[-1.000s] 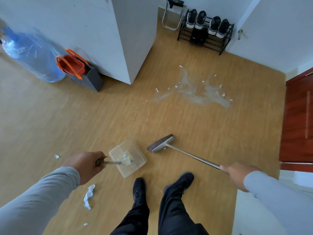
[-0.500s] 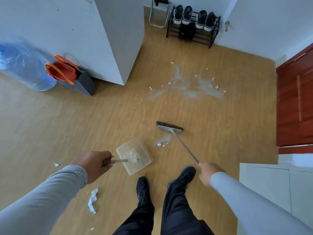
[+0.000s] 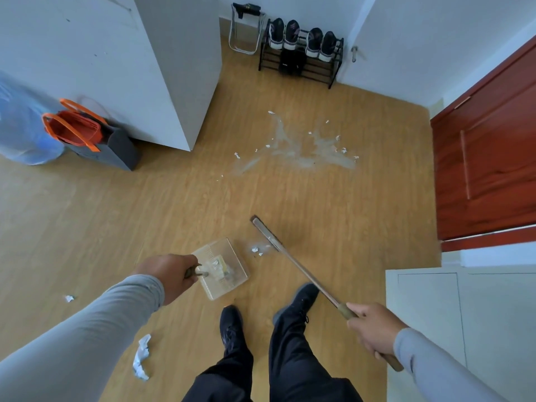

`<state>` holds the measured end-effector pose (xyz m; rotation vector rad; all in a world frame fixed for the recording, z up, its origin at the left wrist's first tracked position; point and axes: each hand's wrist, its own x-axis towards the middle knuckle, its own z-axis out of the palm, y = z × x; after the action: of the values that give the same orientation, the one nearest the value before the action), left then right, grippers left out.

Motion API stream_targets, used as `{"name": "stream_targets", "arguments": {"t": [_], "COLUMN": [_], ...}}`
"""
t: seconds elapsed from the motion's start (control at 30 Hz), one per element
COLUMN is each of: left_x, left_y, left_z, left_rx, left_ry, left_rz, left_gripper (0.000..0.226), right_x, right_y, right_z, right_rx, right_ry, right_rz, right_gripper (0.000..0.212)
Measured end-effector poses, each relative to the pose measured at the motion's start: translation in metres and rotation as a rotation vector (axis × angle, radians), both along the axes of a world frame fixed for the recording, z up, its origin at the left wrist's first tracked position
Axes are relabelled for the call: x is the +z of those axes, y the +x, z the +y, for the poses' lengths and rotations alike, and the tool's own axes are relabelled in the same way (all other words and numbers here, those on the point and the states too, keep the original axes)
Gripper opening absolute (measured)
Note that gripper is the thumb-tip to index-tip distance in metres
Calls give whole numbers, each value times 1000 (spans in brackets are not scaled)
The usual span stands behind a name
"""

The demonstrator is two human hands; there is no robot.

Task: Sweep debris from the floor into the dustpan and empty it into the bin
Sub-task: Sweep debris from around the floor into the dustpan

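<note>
While the wood-grain floor [image 3: 145,213] runs in warm yellowish planks under me, I see my left hand [image 3: 168,275] curled round the short dark handle of the dustpan [image 3: 222,268], a clear plastic, boxy tray with ribbed walls that sits flat on the floor just ahead of my left shoe [image 3: 230,326]. A few pale scraps already lie inside it. My right hand [image 3: 374,329] is wrapped round the tan grip of the broom [image 3: 301,269], whose thin metal shaft slants up and left to a narrow, flat grey head [image 3: 265,232] with dark bristles. That head rests on the floor just right of the dustpan's open edge, and a small cluster of white debris [image 3: 256,250] lies between the two, touching neither as far as I can tell.

Farther off, a smeared, chalky white patch [image 3: 301,149] dotted with small white flecks spreads across the floor near a black wire shoe rack [image 3: 301,56]. A crumpled white paper [image 3: 141,358] lies by my left sleeve, with a smaller scrap [image 3: 69,298] further left. An orange-handled grey bag [image 3: 95,137] leans at the white wall, and a glossy red-brown door [image 3: 490,158] stands to the right.
</note>
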<state>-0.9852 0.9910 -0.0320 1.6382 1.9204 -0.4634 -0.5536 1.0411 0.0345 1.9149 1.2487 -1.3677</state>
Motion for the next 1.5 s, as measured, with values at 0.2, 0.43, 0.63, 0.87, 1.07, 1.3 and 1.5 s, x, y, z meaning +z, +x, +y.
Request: {"name": "stream_targets", "arguments": {"t": [0.2,0.43,0.63,0.87,1.07,1.3,1.5], "left_x": [-8,-20,-23,-19,-17,-17,-5], "left_y": [20,22,10,4,7,4,3], "left_z": [27,46,37,43,41,35,14], "left_rx": [-96,-116,-98,-76,-76,-54,-22], "left_ry": [-25,11,24,11,-1,7,3], "left_rz": [10,45,35,19,26,13,-17], "left_gripper": [21,19,23,20,19,18,17], "right_x": [-5,-53,-29,1,-41,5,37], "right_y": [-36,-126,-97,-59,-116,-44,-17], "right_z": [7,-15,-9,21,4,35,39], "right_rx": [-6,221,-52,2,218,-204,-117], "right_ry": [51,-142,-250,-60,-119,-246,-58], "right_rz": [-63,-64,97,23,-39,187,111], "right_gripper": [49,35,56,66,59,63,67]}}
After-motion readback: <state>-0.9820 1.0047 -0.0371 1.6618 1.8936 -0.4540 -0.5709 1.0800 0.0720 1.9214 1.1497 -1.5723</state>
